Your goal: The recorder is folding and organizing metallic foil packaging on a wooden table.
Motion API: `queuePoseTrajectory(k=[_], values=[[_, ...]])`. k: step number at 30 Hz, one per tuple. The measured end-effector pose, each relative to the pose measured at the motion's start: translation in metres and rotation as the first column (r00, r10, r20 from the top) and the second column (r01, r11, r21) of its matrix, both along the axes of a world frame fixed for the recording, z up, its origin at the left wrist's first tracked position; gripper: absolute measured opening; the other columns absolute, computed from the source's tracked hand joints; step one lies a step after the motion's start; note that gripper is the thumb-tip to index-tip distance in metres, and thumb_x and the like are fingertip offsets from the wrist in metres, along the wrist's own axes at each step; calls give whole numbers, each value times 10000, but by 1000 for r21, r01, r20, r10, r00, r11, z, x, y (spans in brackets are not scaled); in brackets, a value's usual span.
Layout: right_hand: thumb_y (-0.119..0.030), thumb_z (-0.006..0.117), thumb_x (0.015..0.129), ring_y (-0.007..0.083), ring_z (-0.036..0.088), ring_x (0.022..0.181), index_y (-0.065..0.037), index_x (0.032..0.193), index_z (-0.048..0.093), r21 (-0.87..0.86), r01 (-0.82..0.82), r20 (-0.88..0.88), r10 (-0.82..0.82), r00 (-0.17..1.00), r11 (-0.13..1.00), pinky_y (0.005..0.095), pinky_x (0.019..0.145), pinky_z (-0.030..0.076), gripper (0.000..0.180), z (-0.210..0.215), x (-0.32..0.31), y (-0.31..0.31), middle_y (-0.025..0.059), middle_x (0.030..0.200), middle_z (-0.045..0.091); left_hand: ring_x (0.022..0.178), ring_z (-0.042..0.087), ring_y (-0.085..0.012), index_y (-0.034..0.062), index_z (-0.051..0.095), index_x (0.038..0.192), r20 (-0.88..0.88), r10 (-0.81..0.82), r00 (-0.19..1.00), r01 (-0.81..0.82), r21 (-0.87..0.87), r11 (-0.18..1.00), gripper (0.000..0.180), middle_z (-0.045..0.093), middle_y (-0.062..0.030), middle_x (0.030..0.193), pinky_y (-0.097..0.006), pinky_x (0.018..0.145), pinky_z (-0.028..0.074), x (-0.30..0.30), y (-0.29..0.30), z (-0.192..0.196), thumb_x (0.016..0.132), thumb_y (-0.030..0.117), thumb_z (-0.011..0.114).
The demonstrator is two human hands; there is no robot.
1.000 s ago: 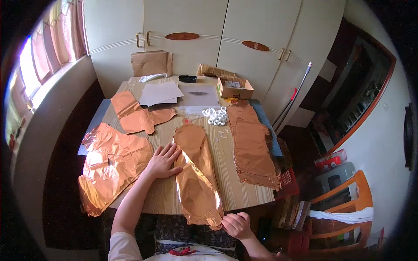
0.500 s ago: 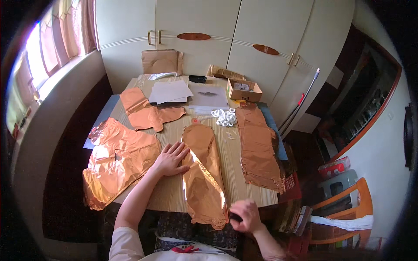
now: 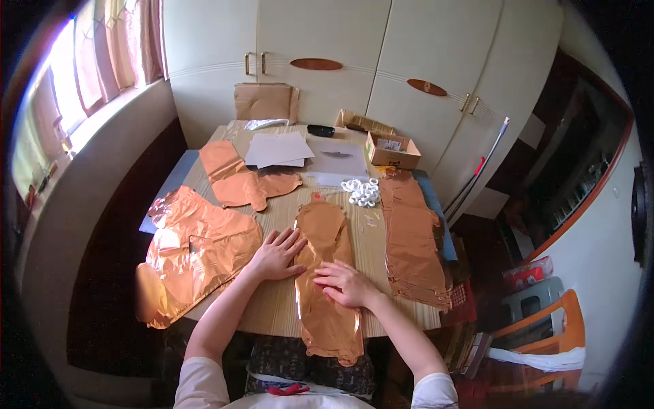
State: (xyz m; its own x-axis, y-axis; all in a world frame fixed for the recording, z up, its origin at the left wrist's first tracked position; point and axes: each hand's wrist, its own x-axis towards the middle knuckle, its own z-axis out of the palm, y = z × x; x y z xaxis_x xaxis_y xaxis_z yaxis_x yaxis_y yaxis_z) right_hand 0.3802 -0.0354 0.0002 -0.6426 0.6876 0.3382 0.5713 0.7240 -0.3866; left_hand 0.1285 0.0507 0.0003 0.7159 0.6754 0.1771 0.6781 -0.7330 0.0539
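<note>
A flat, copper-coloured foil balloon [image 3: 327, 320] lies lengthwise before me on the wooden table, its lower end hanging over the front edge. My left hand [image 3: 276, 255] rests flat at its left edge, fingers spread. On the foil's middle lies my right hand [image 3: 346, 282], palm down, fingers stretched out. Neither hand grips anything. Left of my left arm is a larger, crinkled foil balloon [image 3: 204, 242]. Behind that, another folded foil balloon [image 3: 231, 178] is spread out. A long foil balloon [image 3: 413, 238] lies along the table's right side.
White ribbon-like coils [image 3: 362, 192] lie behind the middle foil. Farther back are white sheets [image 3: 278, 148], a clear plastic bag [image 3: 340, 155], a black tray [image 3: 320, 130] and an open cardboard box [image 3: 394, 151]. An orange wooden chair [image 3: 572, 320] stands at right.
My right hand has come up from beyond the table's front edge, where it was curled around something dark, and now lies open on the foil. The view has shifted slightly.
</note>
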Motion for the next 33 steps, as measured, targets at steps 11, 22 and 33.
queuePoseTrajectory(k=[11,22,33], values=[[-125,658,832,252,534,1236,-93,1109,680,-50,10,-93,-14,996,999,465,1108,352,280,-7,-1,1,97,1252,616,1401,302,-339,24,368,1436,2,-66,998,66,-18,998,781,358,-184,1492,-505,1125,248,-5,-8,6,885,553,528],[-117,635,827,265,560,1194,-64,1036,688,-20,11,-138,-14,990,1000,461,1090,381,223,-8,-3,2,102,1232,619,1410,287,-345,-23,343,1434,11,-238,971,238,-129,963,886,332,-225,1493,-485,1142,234,-13,-50,9,853,613,550],[-138,623,829,262,568,1178,-60,1021,698,-13,26,-132,-27,991,1000,472,1079,392,220,-3,-3,-1,101,1215,622,1405,298,-341,-31,315,1442,-17,-234,972,232,-62,971,1065,331,-228,1492,-489,1145,219,-13,-55,12,756,751,543]])
